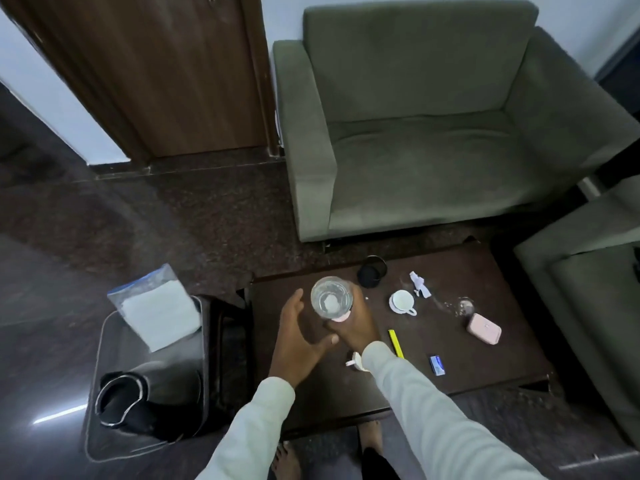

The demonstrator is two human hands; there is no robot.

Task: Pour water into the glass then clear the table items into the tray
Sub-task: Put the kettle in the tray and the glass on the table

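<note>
Glass (331, 296) in right hand (353, 323) grip above table (485, 358), left hand (298, 341) open beside it

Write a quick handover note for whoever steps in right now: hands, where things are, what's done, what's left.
Right hand grips the glass above the table; the glass holds water. Left hand is open beside it, holding nothing.
Tray sits left of the table with a dark jug and a plastic bag on it.
Still on the table: white cup, pink case, yellow strip, blue packet, torn paper, black lid.
Done: pouring, apparently. Left: move everything into the tray.
</note>
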